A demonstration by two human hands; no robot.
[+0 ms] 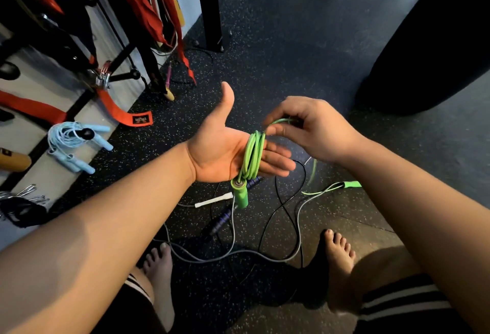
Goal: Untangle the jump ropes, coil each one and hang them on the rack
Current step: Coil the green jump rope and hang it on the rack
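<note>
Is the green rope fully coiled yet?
Partly: green rope loops wrap the left hand; its other handle lies on the floor.

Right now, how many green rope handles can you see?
2: one green handle hangs below the left hand, the other handle lies on the floor right of it.

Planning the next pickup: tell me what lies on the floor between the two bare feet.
In the head view, a grey rope runs across the speckled floor between the left foot and right foot, crossed by thin black cords.
</note>
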